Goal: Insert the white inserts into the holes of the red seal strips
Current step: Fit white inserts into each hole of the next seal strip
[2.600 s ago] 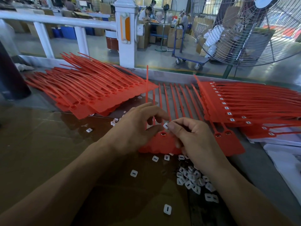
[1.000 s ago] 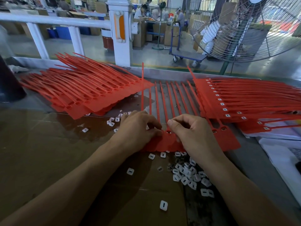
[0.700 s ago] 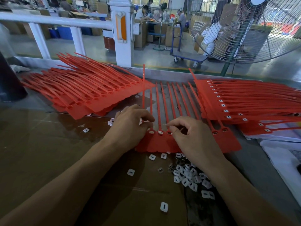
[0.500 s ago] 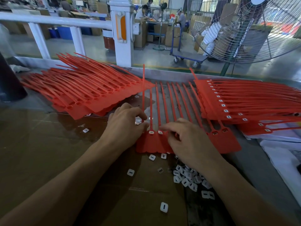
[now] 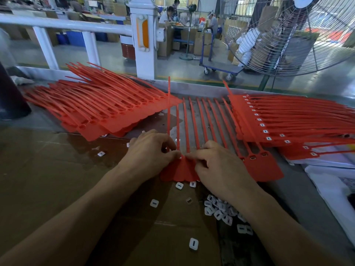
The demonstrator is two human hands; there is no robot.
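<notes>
At a factory counter (image 5: 48, 189), the left hand (image 5: 151, 158) and right hand (image 5: 219, 167) pinch the heads of a row of red seal strips (image 5: 194, 120) at centre; loose white inserts (image 5: 219, 210) lie heaped just nearer, right.

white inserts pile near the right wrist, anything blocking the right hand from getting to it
Nothing visible does. The pile of white inserts lies in the open on the cardboard, just nearer the person than the right hand, which rests on the red strip row. Only the right forearm overhangs the pile's edge.
</notes>
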